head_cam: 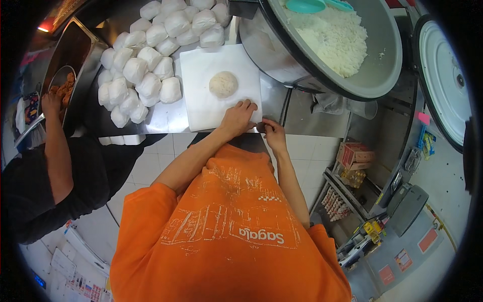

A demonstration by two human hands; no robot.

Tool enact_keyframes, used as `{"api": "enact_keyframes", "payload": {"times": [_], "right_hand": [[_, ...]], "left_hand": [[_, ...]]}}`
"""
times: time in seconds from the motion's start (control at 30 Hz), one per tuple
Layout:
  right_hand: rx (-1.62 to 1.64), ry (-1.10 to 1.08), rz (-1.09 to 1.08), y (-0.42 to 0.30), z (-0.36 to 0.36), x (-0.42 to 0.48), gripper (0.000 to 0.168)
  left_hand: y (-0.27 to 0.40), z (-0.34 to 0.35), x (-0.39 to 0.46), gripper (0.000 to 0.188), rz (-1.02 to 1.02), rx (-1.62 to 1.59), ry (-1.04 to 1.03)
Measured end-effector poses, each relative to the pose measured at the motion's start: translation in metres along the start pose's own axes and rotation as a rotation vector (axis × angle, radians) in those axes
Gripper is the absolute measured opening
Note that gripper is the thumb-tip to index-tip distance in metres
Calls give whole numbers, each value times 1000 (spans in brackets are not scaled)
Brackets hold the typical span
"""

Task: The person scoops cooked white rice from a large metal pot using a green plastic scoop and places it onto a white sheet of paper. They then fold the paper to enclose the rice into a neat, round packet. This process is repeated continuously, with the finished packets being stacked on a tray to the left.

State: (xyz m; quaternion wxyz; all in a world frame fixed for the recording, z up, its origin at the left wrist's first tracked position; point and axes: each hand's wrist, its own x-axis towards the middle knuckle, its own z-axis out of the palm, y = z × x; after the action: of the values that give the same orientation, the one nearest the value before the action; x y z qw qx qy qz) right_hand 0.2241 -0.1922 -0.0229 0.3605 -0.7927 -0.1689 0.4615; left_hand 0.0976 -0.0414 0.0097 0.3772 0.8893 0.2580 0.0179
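A rounded mound of rice (pixel 223 84) lies on a stack of white paper sheets (pixel 200 113) at the steel counter's edge. My left hand (pixel 238 117) rests over the lower right part of the paper, its fingers spread a little, just below the mound. My right hand (pixel 274 132) is at the counter's edge by the paper's lower right corner, its thumb and fingers close around a small dark thing (pixel 261 127) that I cannot make out. To the left of the paper, many white paper-wrapped parcels (pixel 136 70) are piled up.
A large open rice cooker (pixel 381 71) with cooked rice (pixel 332 41) and turquoise scoops (pixel 305 5) stands at the upper right. At the left, a co-worker's hand (pixel 51 104) is at a metal bin (pixel 85 45) of fried food (pixel 67 88). A shelf rack (pixel 349 192) stands lower right.
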Motion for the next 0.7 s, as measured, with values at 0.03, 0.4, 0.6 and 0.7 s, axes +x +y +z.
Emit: {"api": "enact_keyframes", "payload": {"times": [0.03, 0.4, 0.6, 0.7], "right_hand": [[7, -2, 7, 0, -1, 0, 26], [-57, -29, -7, -9, -6, -4, 23], [-105, -26, -3, -10, -7, -3, 27], [-242, 78, -19, -20, -4, -9, 39]], "left_hand": [[0, -1, 0, 52, -9, -8, 4], [-3, -5, 2, 51, -50, -38, -9], [-3, -3, 3, 40, -38, -22, 10], [-9, 4, 1, 31, -50, -65, 34]]}}
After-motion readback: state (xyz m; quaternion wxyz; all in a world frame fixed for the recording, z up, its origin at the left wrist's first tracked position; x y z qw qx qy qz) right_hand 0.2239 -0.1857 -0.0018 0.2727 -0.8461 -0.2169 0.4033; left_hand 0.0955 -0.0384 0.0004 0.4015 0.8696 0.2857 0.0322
